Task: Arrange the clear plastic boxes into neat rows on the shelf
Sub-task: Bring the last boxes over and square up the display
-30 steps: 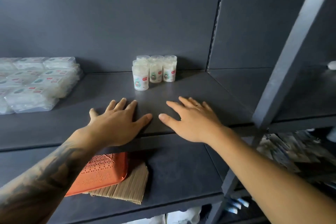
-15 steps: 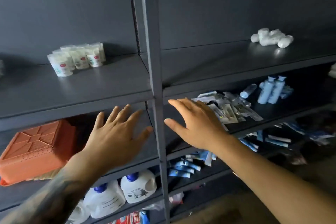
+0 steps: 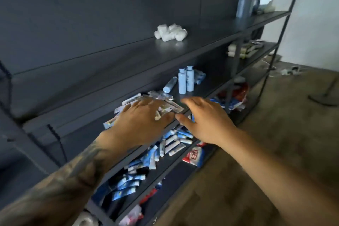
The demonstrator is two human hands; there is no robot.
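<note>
Clear boxes: none in view now; a second ago a stack lay far off the left hand. Left hand (image 3: 139, 124): fingers spread, holding nothing, over clear packets (image 3: 165, 105). Right hand (image 3: 205, 121): spread, empty, just beside it. Beyond the fingers: blue bottles (image 3: 185, 81); higher, white rolls (image 3: 170, 32); below the wrists, blue tubes (image 3: 165, 145). View has swung right, off the boxes; judged: arranging paused or finished.
</note>
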